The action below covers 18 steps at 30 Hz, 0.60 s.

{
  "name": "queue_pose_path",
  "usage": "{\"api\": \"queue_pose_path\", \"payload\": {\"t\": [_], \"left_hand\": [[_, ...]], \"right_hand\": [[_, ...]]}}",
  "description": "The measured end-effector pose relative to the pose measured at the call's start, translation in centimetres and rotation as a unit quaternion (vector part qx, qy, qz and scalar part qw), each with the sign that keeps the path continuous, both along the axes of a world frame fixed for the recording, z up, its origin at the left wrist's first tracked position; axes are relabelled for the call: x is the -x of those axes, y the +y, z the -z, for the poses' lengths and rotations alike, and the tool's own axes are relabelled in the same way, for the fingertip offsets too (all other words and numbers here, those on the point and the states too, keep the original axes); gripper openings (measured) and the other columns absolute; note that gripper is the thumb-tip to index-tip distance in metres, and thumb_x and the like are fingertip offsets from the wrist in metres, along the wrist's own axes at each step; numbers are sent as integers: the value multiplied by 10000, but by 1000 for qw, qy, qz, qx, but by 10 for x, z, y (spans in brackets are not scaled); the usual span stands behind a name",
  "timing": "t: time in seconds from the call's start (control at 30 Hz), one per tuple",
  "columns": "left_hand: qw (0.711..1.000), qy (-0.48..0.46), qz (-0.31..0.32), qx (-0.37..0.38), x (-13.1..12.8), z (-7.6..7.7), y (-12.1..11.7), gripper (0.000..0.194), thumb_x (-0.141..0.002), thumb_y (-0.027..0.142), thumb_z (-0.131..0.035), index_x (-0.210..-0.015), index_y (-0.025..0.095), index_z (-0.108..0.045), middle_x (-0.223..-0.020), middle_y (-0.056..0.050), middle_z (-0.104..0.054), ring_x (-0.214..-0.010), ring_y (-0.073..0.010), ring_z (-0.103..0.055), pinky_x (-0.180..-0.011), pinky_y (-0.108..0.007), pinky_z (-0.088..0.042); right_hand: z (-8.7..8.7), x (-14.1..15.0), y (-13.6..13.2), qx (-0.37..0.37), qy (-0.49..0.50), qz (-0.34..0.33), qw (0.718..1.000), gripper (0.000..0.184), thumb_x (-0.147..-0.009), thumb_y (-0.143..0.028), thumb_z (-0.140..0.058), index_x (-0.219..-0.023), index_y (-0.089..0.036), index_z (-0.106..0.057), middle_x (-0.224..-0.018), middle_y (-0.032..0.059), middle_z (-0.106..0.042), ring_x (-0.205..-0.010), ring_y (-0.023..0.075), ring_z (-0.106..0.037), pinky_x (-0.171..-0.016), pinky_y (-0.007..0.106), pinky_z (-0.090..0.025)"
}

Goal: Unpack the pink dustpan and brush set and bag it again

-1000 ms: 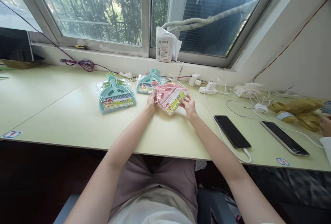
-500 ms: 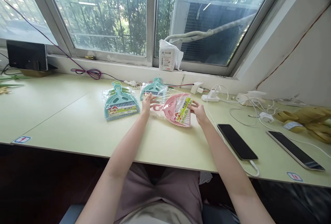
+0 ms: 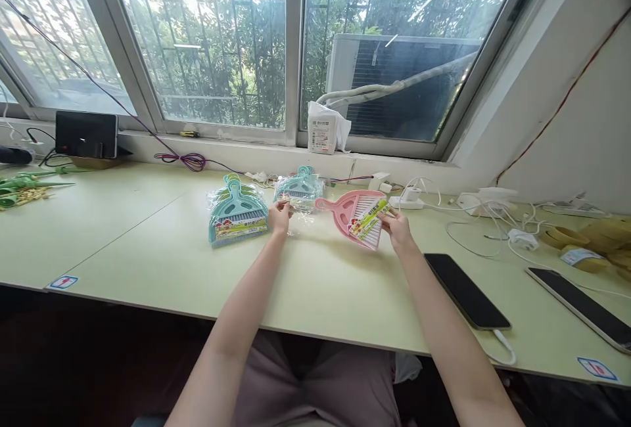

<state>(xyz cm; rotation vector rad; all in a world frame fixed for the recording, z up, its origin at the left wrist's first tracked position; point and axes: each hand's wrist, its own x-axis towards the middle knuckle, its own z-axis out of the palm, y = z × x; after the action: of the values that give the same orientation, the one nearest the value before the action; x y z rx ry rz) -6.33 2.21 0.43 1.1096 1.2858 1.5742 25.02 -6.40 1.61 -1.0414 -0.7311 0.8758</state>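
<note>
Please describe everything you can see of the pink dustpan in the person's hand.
The pink dustpan looks like glossy plastic, with a narrow looped handle pointing left and a white-bristled brush lying in its scoop. A printed green and yellow label crosses it diagonally. It is tilted, held at its right edge by the right hand, over the desk. Whether clear film still wraps it is hard to tell.

This looks like an office workroom: a long bench (image 3: pixel 123 230) is running under a barred window (image 3: pixel 207 46), and numbered stickers (image 3: pixel 64 282) are marking its front edge. Corded phones (image 3: pixel 466 290) are lying right of the right grip (image 3: pixel 397 230), with tangled cables (image 3: pixel 493 236) trailing beyond them, and an air-conditioner unit (image 3: pixel 394 85) is sitting outside.
</note>
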Motion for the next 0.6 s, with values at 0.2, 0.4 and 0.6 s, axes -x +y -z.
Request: {"api": "queue_pose_path", "payload": {"t": [0.2, 0.4, 0.6], "left_hand": [[997, 55, -43, -19, -6, 2, -2, 432, -876, 165, -554, -1303, 172, -486, -1088, -122, -695, -827, -195, -696, -783, -317, -541], [973, 186, -126, -61, -10, -10, -21, 737, -849, 99, -559, -1510, 179, -244, -1544, -208, -359, -1472, -305, -305, -1185, -468, -282], [951, 201, -14, -235, -42, -20, -49, 469, -921, 275, -549, -1384, 227, -497, -1541, -138, -381, -1490, -287, -252, -1240, -449, -145]], "right_hand": [[4, -6, 4, -1, 73, 70, 995, 259, -596, -107, -765, -811, -190, -647, -767, -2, -711, -654, 119, -660, -600, 213, -562], [10, -8, 8, -9, 89, 79, 993, 217, -631, -123, -745, -777, -202, -604, -758, -1, -694, -676, 123, -665, -630, 225, -569], [13, 4, 10, -17, 74, 42, 996, 254, -629, -157, -759, -835, -218, -624, -816, -8, -723, -739, 142, -689, -682, 258, -586]]}}
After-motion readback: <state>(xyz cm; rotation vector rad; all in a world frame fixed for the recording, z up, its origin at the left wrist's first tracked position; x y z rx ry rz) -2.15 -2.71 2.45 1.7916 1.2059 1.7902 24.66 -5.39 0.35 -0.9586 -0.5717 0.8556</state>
